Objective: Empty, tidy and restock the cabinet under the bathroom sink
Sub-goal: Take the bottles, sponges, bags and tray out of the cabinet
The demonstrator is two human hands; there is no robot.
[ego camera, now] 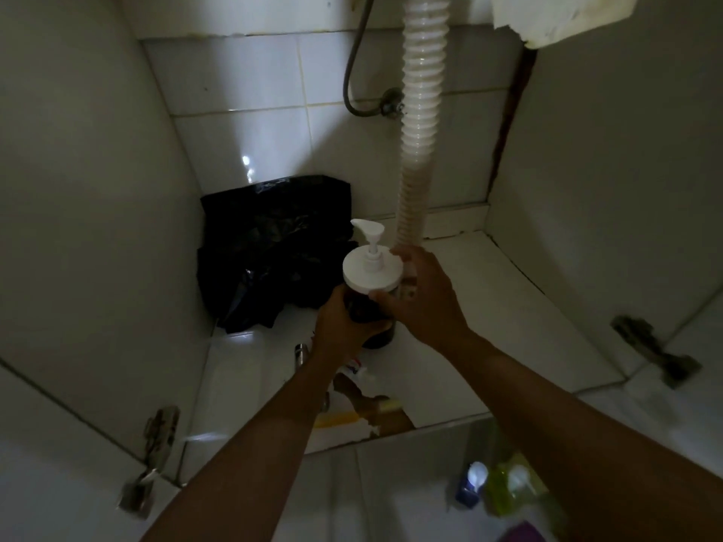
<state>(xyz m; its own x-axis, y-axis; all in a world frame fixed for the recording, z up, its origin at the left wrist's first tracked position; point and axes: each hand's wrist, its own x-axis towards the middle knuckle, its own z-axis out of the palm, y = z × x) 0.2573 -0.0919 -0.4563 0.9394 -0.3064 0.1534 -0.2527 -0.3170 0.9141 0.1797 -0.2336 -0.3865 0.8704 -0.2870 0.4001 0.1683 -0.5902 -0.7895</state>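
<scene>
A dark pump bottle with a white lid and pump head stands upright on the white tiled cabinet floor, near its middle. My left hand grips the bottle's dark body from the left. My right hand wraps round its right side just under the lid. A crumpled black plastic bag lies in the back left corner, just behind the bottle.
A white corrugated drain hose hangs down behind the bottle, beside a grey supply hose and wall valve. A small metal piece and a tube lie near the front. Outside on the floor stand a blue bottle and a green bottle. Door hinges flank the opening.
</scene>
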